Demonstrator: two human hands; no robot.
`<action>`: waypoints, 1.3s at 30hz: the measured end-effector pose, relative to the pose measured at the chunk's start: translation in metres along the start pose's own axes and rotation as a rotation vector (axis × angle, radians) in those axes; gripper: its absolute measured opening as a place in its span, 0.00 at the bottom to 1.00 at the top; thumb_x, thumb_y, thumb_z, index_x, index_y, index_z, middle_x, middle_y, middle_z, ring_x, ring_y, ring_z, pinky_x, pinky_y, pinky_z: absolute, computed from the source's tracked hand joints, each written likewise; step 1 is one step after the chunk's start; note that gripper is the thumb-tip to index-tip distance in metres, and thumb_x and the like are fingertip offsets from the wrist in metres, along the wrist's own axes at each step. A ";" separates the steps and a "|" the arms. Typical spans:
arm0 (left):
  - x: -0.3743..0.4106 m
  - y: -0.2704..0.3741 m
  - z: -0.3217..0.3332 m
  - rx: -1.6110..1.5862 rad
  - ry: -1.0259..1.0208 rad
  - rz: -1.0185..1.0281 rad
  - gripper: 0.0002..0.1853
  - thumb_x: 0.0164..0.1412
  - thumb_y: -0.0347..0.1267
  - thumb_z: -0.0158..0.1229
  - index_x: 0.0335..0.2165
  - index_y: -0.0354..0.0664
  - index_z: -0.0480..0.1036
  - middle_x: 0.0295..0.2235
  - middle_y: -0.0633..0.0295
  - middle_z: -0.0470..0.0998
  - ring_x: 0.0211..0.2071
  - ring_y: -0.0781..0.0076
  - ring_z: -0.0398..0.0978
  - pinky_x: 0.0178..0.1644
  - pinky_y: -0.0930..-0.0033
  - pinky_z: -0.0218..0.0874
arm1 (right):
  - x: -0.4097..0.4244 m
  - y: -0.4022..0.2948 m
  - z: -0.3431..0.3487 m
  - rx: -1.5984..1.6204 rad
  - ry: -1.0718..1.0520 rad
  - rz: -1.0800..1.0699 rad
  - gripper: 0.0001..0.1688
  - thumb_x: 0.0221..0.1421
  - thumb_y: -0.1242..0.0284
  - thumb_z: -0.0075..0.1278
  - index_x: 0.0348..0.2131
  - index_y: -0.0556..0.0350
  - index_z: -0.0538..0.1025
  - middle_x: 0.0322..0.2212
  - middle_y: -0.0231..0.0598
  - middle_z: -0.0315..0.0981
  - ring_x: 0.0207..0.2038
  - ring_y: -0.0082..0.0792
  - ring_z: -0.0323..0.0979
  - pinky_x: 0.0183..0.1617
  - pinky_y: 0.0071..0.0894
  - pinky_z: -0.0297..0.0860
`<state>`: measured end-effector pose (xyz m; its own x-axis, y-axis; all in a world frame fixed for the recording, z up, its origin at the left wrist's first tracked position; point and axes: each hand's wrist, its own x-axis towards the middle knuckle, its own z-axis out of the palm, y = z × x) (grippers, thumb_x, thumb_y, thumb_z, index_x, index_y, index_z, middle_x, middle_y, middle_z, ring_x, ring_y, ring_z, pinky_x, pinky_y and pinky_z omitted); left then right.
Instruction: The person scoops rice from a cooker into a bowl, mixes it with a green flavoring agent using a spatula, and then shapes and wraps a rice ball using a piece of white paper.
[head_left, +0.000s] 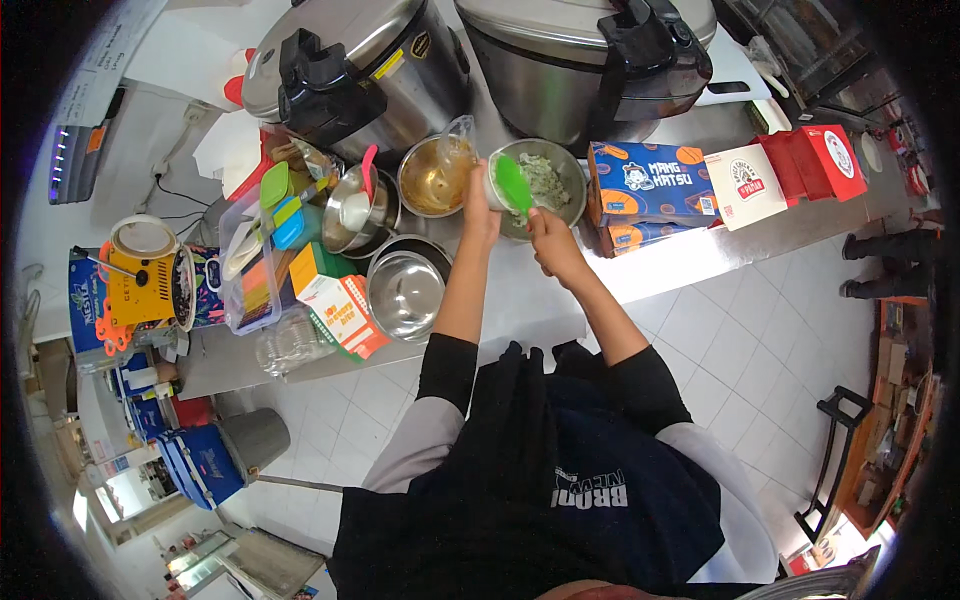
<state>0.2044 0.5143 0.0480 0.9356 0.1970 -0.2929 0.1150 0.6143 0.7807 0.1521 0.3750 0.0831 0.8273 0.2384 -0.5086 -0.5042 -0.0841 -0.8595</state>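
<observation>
My right hand (553, 241) grips the handle of a green spatula (513, 183), which has a broad, paddle-like head. The spatula head is over the mouth of a small white container (493, 196) held in my left hand (480, 201); what is inside the container cannot be seen. Both are above the left side of a steel bowl (579, 196). A pale, green-flecked food mixture (546, 180) lies in that bowl. Just left of my left hand stands another steel bowl (411, 176), with brownish residue and a clear plastic bag (456, 142) at its rim.
Two large steel cookers (412, 82) (540, 67) line the back of the steel counter (517, 300). Blue printed boxes (649, 184) and red cartons (810, 161) stand to the right. Leftward are an empty bowl (405, 292), a pan with a pink-handled spoon (367, 169), and a clear plastic bin (247, 285).
</observation>
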 end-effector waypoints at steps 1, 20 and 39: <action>0.002 0.002 -0.005 0.071 0.010 0.000 0.20 0.58 0.47 0.42 0.41 0.45 0.66 0.40 0.65 0.69 0.43 0.72 0.66 0.48 0.66 0.57 | 0.000 0.002 -0.002 -0.060 -0.037 -0.020 0.19 0.59 0.57 0.34 0.28 0.52 0.65 0.10 0.24 0.50 0.08 0.17 0.46 0.08 0.21 0.44; -0.049 0.002 -0.057 -0.398 0.069 -0.328 0.31 0.54 0.53 0.39 0.48 0.41 0.59 0.47 0.49 0.62 0.47 0.37 0.63 0.39 0.57 0.63 | 0.039 0.008 -0.020 -1.430 0.409 -0.434 0.22 0.46 0.74 0.44 0.44 0.58 0.68 0.23 0.43 0.74 0.24 0.37 0.75 0.24 0.32 0.70; -0.046 0.007 -0.046 -0.209 0.090 -0.309 0.26 0.55 0.50 0.40 0.45 0.44 0.63 0.43 0.55 0.68 0.44 0.52 0.69 0.44 0.53 0.62 | 0.075 0.059 -0.005 -0.908 0.235 -0.231 0.13 0.49 0.69 0.43 0.33 0.58 0.71 0.23 0.50 0.72 0.27 0.46 0.73 0.26 0.40 0.69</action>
<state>0.1468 0.5450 0.0415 0.8331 0.0387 -0.5518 0.3083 0.7958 0.5212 0.1852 0.3826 -0.0063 0.9601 0.1516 -0.2350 -0.0209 -0.7991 -0.6008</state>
